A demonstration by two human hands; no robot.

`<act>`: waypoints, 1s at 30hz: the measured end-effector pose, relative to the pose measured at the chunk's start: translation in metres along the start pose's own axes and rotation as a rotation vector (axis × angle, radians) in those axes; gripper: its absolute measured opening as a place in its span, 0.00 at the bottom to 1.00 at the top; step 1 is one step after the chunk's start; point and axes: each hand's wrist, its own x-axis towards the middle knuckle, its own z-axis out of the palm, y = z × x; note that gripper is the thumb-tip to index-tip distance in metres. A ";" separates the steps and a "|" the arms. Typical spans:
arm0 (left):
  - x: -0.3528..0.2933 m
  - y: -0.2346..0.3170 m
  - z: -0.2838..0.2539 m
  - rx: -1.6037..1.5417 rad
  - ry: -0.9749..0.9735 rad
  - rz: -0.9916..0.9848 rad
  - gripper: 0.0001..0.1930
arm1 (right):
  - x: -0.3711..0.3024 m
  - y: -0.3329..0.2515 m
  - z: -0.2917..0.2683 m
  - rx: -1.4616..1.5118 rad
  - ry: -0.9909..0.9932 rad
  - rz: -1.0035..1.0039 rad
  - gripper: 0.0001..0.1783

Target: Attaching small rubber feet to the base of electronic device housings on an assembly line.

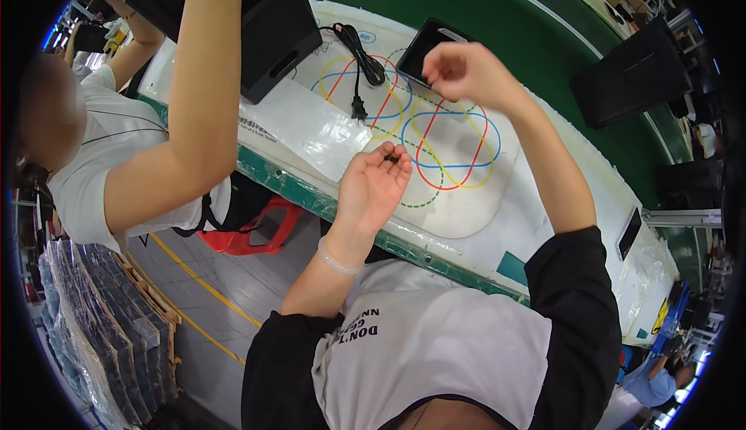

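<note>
At the bottom of the frame sits the person's own chest in a grey and black shirt, and both forearms rise from it toward the middle. The left hand (374, 181) hangs palm-up over the near edge of the tabletop (536, 220), a clear band on its wrist; its fingers (396, 158) curl loosely inward and seem to cup something small and dark, too small to make out. Just beyond it lies a white mat (458, 197) printed with looping coloured lines in red, blue, yellow and dashed green. Above the mat, right of centre, the right hand (465, 72) is raised, its fingers bunched together with thumb pressed to fingertips; whether they pinch anything cannot be told. Right behind that hand a small black tray (423, 45) rests on the tabletop, and to its left a coiled black power cord (361, 61) lies with its plug toward the near side. In the upper left a co-worker's bare arm (198, 96) reaches up to a large black monitor (268, 22).
</note>
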 end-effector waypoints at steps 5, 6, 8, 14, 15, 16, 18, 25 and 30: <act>-0.009 -0.013 0.036 0.011 0.120 -0.022 0.10 | -0.048 -0.032 0.056 -0.191 -0.185 -0.294 0.12; -0.008 -0.015 0.026 -0.018 0.000 -0.052 0.10 | -0.053 -0.030 0.064 -0.207 -0.204 -0.340 0.13; -0.011 -0.015 0.008 -0.043 -0.123 -0.070 0.10 | -0.056 -0.026 0.075 -0.223 -0.227 -0.399 0.14; -0.022 -0.009 -0.037 -0.115 -0.025 -0.110 0.07 | -0.029 0.007 0.068 -0.242 0.197 -0.409 0.12; -0.025 -0.009 -0.028 -0.107 0.112 -0.117 0.11 | -0.018 0.025 0.053 -0.352 0.408 -0.351 0.13; -0.027 -0.009 -0.029 -0.091 0.101 -0.140 0.11 | -0.006 0.049 0.036 -0.461 0.622 -0.286 0.13; -0.030 -0.008 -0.034 0.005 0.119 -0.160 0.17 | 0.012 0.108 0.008 -0.563 1.006 -0.230 0.20; -0.038 0.016 -0.070 -0.048 0.162 -0.204 0.14 | 0.073 0.150 0.035 -0.241 0.984 0.224 0.22; -0.034 0.026 -0.059 -0.121 0.165 -0.301 0.11 | 0.030 0.138 0.001 -0.284 1.071 0.131 0.15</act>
